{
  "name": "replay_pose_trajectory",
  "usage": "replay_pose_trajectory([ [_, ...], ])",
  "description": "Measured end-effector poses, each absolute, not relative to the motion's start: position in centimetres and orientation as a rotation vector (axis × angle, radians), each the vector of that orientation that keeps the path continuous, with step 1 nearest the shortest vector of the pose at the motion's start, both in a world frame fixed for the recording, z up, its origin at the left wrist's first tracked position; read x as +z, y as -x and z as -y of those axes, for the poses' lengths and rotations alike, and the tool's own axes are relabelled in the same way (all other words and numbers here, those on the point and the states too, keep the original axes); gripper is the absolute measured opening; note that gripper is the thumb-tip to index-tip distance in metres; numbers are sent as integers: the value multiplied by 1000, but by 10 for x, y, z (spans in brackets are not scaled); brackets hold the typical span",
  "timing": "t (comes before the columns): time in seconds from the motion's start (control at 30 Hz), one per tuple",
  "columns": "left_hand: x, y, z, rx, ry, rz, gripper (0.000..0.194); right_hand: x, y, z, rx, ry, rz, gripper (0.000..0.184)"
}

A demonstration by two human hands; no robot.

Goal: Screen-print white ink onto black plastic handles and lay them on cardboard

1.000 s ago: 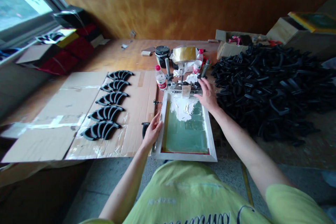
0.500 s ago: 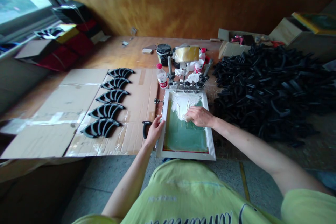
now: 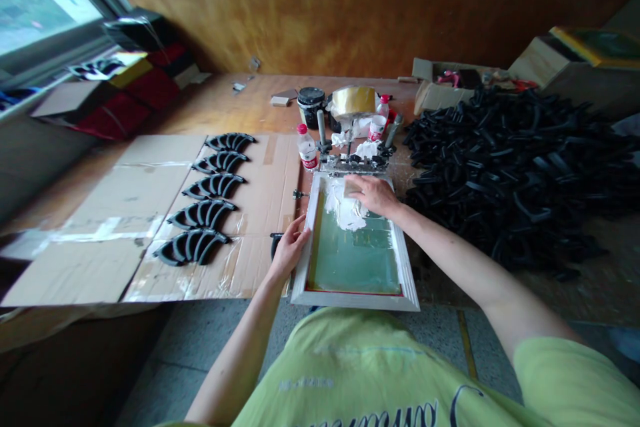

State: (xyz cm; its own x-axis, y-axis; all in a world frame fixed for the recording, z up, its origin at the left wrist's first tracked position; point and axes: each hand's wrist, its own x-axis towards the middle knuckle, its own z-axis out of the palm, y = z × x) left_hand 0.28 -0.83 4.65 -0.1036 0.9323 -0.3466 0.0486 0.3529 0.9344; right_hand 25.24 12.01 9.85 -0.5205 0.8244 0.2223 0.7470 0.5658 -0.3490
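Observation:
A white-framed printing screen point(image 3: 409, 280) with green mesh lies in front of me, hinged to clamps point(image 3: 354, 163) at its far end. White ink point(image 3: 345, 211) is smeared over the far part of the mesh. My left hand point(image 3: 289, 248) grips the frame's left rail. My right hand point(image 3: 374, 195) is closed on a small squeegee point(image 3: 351, 187) pressed into the ink near the far edge. Several black curved plastic parts point(image 3: 203, 213) lie in a column on flattened cardboard point(image 3: 100, 247) to the left.
A big heap of black curved parts point(image 3: 520, 167) fills the table's right side. Behind the screen stand a red-capped bottle point(image 3: 305, 148), a black pot point(image 3: 310, 104) and a yellow-wrapped roll point(image 3: 353, 101). Cardboard boxes point(image 3: 440, 90) sit at the back right, a window at the left.
My right hand took up the squeegee, pulled it toward me through the ink half a second ago, and has now pushed it back to the far end. The left hand stayed on the frame.

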Motion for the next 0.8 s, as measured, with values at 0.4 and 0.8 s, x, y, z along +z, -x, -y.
replay_pose_trajectory([
  [0.4, 151, -23, -61, 1448, -971, -1150, 61, 69, -346, -148, 414, 1879, 1781, 16],
  [0.8, 44, -82, 21, 847, -558, -1237, 62, 47, -240, -18, 315, 1066, 2474, 13],
])
